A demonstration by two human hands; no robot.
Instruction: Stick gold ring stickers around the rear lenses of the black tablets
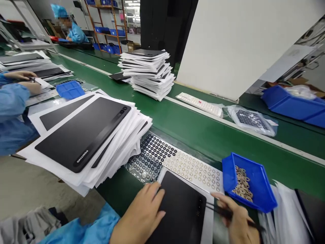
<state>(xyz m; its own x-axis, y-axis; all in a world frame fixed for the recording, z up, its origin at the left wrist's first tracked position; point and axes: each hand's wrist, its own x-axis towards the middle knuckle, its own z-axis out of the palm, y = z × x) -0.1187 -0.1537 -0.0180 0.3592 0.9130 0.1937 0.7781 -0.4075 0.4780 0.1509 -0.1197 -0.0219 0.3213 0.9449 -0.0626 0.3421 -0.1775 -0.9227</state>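
Note:
A black tablet back cover lies on a white sheet in front of me, its camera holes near the right edge. My left hand rests on the cover's left side, fingers stretched out. In my right hand is a pair of dark tweezers, tips at the camera holes; whether they hold a small part I cannot make out. Just behind the cover lie a sheet of pale ring stickers and a clear sheet of black rings. A blue bin to the right contains small brownish rings.
Left of me rises a pile of covers interleaved with white sheets. Another stack stands across the green belt. Bagged parts lie beyond. At far left, a co-worker's hands work beside a blue tray.

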